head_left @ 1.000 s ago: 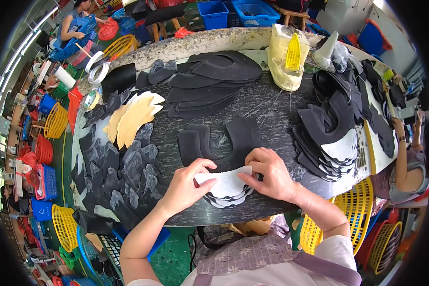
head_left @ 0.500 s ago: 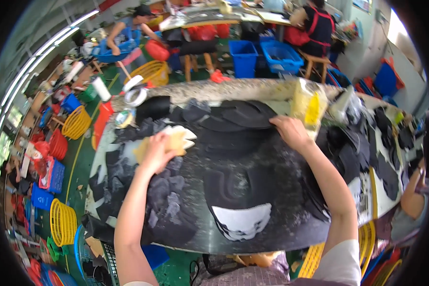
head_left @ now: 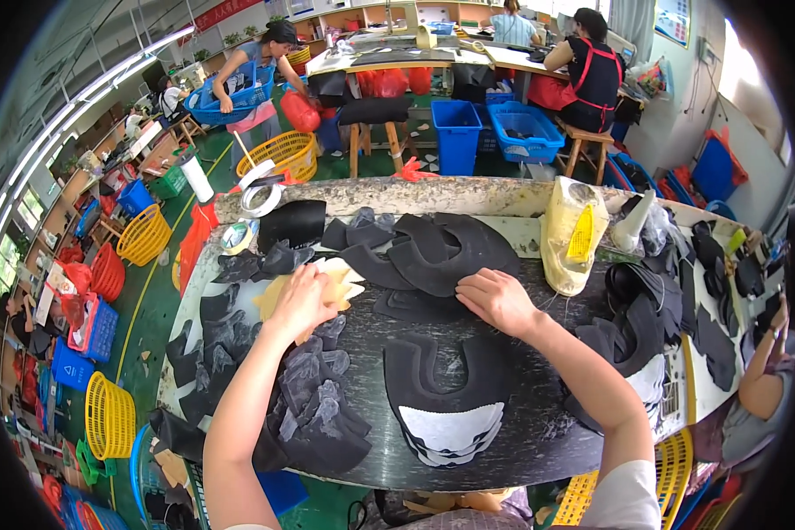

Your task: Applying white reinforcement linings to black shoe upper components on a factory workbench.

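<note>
Tan cut pieces lie under the left hand, palm down with fingers curled over the stack at ten o'clock on the dark worktable. At one o'clock the right hand rests flat and spread on black curved pieces, gripping nothing. Toward six o'clock sits a stack of black-and-white U-shaped uppers; grey pieces heap at eight.

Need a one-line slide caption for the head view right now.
Left hand on pale yellow cut pieces, right hand on curved black foam pieces at a dark worktable.
</note>
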Action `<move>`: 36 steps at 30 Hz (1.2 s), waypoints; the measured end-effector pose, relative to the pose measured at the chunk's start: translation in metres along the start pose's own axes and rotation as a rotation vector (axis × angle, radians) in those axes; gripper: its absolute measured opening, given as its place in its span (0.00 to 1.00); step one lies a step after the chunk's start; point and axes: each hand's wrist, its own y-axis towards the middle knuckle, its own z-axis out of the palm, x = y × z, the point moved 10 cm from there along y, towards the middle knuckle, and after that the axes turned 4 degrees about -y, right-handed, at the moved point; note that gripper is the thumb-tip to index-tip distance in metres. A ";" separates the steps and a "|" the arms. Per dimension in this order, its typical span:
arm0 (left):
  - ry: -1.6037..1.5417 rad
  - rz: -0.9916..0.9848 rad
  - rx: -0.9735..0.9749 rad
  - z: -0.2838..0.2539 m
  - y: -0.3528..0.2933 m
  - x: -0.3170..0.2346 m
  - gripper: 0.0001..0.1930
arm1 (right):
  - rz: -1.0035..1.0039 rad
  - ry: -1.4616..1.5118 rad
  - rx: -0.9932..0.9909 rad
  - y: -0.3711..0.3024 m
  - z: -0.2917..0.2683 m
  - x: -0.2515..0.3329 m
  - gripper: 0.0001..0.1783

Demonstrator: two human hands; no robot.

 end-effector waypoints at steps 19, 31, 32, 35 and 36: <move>-0.880 -0.062 -0.910 -0.105 -0.084 0.016 0.10 | 0.040 0.366 -0.081 0.070 -0.061 0.144 0.14; -1.116 0.192 -0.392 -0.074 -0.095 -0.103 0.10 | 0.492 1.297 0.418 0.048 -0.003 0.149 0.09; -1.163 0.113 -0.410 -0.069 -0.093 -0.107 0.10 | 0.466 1.136 0.381 0.044 -0.006 0.147 0.08; -1.126 0.312 -0.667 -0.085 -0.088 -0.131 0.09 | 0.510 0.926 0.261 0.019 -0.015 0.130 0.06; -1.175 0.268 -0.746 -0.086 -0.084 -0.134 0.09 | 0.505 0.905 0.210 0.018 -0.022 0.127 0.05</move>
